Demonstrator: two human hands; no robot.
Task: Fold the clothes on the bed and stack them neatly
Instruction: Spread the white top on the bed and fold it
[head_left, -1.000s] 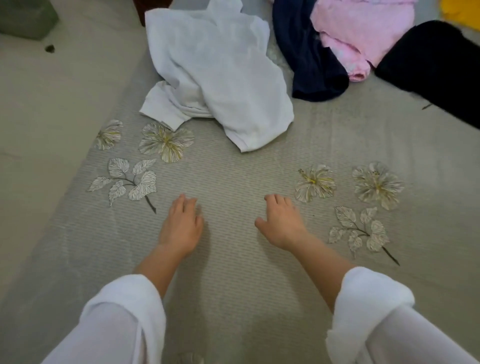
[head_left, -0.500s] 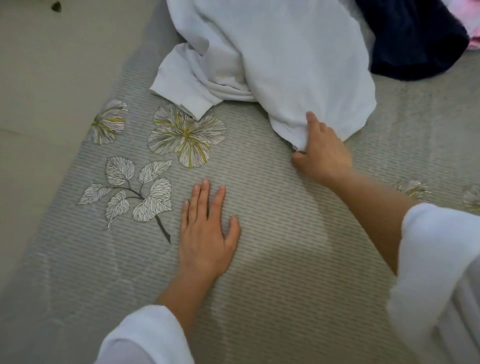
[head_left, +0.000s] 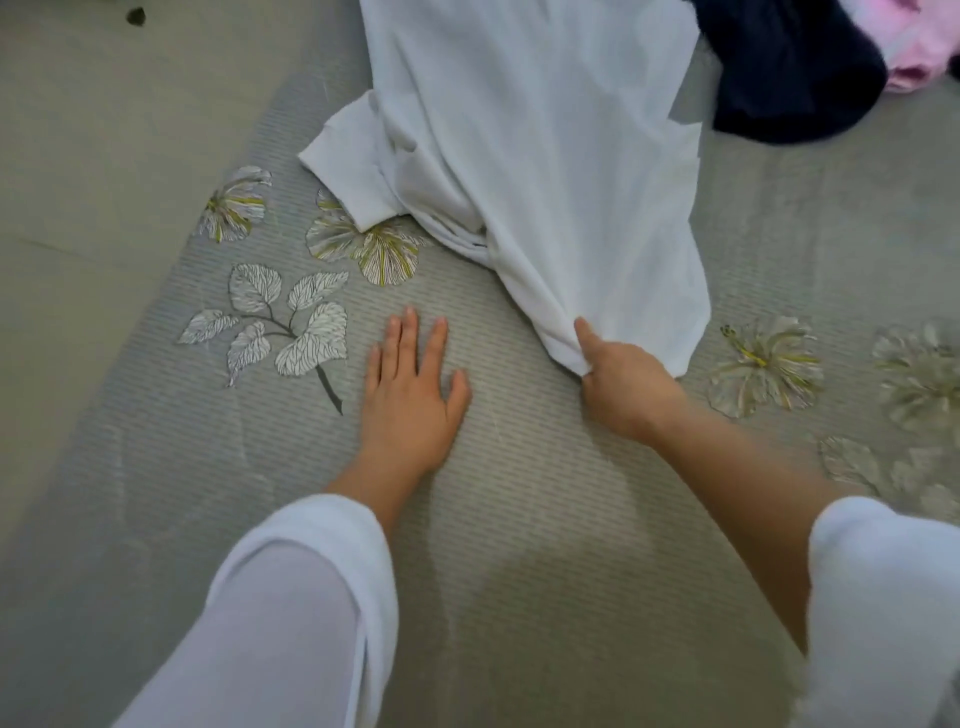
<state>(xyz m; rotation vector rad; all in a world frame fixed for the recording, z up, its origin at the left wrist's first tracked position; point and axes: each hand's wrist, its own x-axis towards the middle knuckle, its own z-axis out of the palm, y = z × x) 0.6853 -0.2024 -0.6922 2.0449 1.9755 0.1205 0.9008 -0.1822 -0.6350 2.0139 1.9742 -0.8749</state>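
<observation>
Grabbing the first garment looked like the step in hand: the right hand (head_left: 628, 384) pinched the near corner of the white shirt (head_left: 545, 156), thumb on top, the other fingers hidden under the cloth. The shirt lay crumpled on the bed (head_left: 519, 545), just ahead of both hands, with one sleeve bunched at its left side over a printed flower. Nothing folded or stacked was in view, so the task seemed at its start. The next move likely called for dragging the shirt toward the person and spreading it flat on the bare sheet, probably with both hands on corners. The left hand (head_left: 410, 400) lay flat on the bed near the shirt, not touching it, palm down, fingers straight and slightly spread, holding nothing. The right arm reached forward, forearm bare below a white sleeve. A navy garment (head_left: 795, 78) and a pink garment (head_left: 909, 57) sat at the far right behind the shirt.
</observation>
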